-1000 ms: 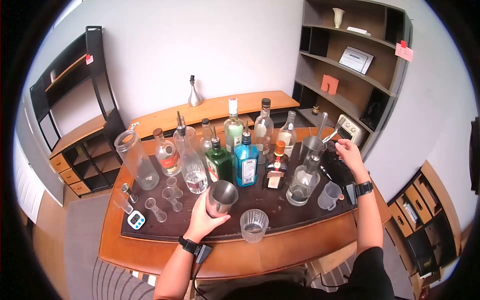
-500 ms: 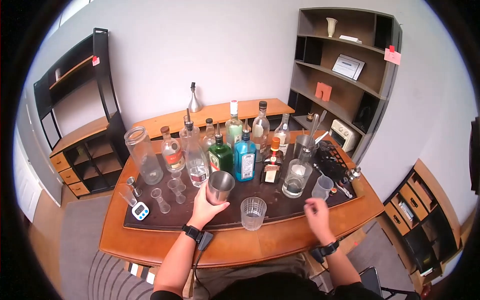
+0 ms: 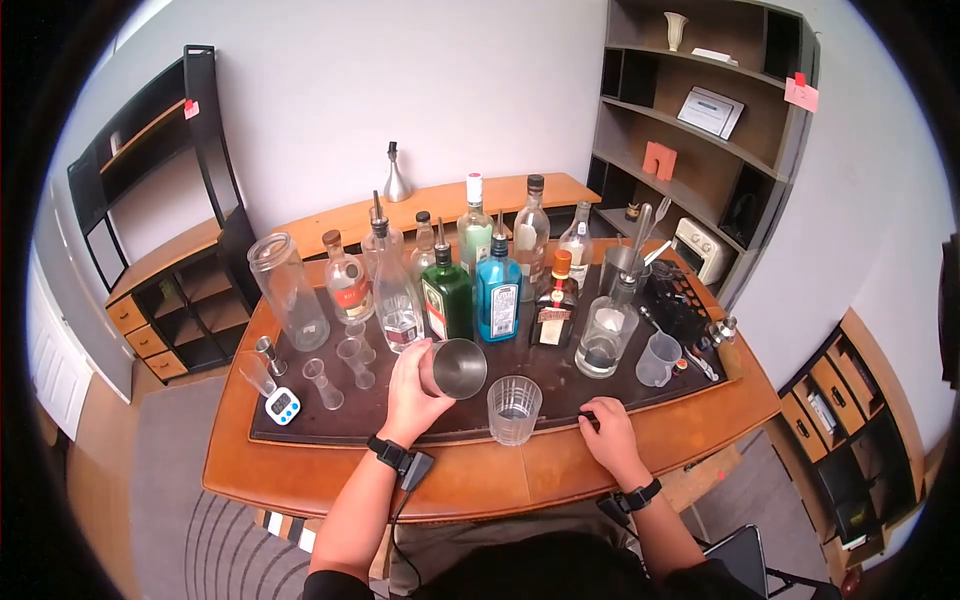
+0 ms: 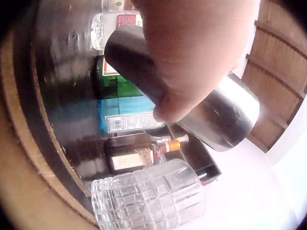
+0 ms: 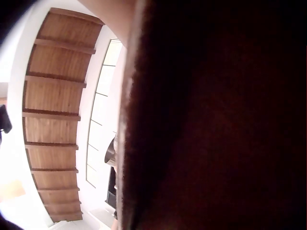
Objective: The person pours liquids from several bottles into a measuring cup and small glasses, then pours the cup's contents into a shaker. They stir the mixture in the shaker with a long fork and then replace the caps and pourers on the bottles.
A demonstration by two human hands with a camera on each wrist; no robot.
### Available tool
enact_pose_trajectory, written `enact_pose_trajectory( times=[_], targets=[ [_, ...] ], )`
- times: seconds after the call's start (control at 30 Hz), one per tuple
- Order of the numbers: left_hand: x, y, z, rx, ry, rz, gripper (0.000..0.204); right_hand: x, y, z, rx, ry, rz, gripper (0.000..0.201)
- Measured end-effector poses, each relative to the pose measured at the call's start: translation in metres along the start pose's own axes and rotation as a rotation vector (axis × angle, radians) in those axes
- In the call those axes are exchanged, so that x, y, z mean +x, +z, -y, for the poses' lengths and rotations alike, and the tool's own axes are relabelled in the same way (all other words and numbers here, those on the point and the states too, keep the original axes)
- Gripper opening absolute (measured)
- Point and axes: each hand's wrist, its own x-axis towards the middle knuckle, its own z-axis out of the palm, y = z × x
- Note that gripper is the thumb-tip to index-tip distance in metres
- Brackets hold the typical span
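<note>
A metal shaker tin (image 3: 460, 370) is held up in my left hand (image 3: 410, 395), fingers and thumb wrapped around its side. Its mouth tilts toward the right, near a cut-pattern rocks glass (image 3: 514, 412). That glass stands close to the mat's front edge with a little clear liquid low inside. The left wrist view has the tin (image 4: 225, 115) slanting above the glass (image 4: 148, 196), apart from it. To the right of the glass, my right hand (image 3: 612, 435) rests at the table's front edge, fingers loosely curled around nothing. Mostly dark table edge fills the right wrist view.
Behind the tin stand a green bottle (image 3: 446, 300), a blue bottle (image 3: 498, 300) and a dark orange-capped bottle (image 3: 553, 315), among several others. Small glass jiggers (image 3: 322, 385) and a timer (image 3: 283, 406) lie left. A plastic measuring jug (image 3: 657, 362) is at the right.
My right hand has come back from the tool holder at the right to the table's front edge. The tin in my left hand has tipped further right, toward the glass.
</note>
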Motion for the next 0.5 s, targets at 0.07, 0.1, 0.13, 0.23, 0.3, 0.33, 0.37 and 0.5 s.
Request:
enact_pose_trajectory(
  times=[0.07,0.1,0.13,0.23,0.3,0.33,0.37,0.5],
  targets=[
    [0.003,-0.001,-0.005,0.032,0.053,-0.009,0.090,0.001,-0.001,0.002,-0.013,0.004,-0.004,0.016],
    [0.005,-0.001,-0.006,0.070,0.088,-0.009,0.090,0.001,-0.002,0.004,-0.014,0.003,-0.002,0.015],
    [0.006,0.000,-0.007,0.108,0.124,-0.009,0.089,0.002,-0.002,0.005,-0.015,0.000,0.001,0.014],
    [0.007,0.001,-0.013,0.161,0.173,-0.021,0.090,0.003,-0.004,0.007,-0.017,-0.004,0.003,0.013],
    [0.007,0.001,-0.015,0.183,0.181,-0.015,0.089,0.003,-0.002,0.006,-0.020,-0.001,0.004,0.013],
    [0.007,0.001,-0.016,0.206,0.191,-0.010,0.089,0.003,-0.002,0.005,-0.023,0.000,0.003,0.013],
    [0.008,0.001,-0.017,0.205,0.189,-0.010,0.089,0.003,-0.002,0.005,-0.025,0.000,0.005,0.013],
    [0.011,-0.002,-0.021,0.237,0.239,-0.013,0.086,0.004,-0.003,0.006,-0.028,-0.011,0.004,0.012]
  ],
)
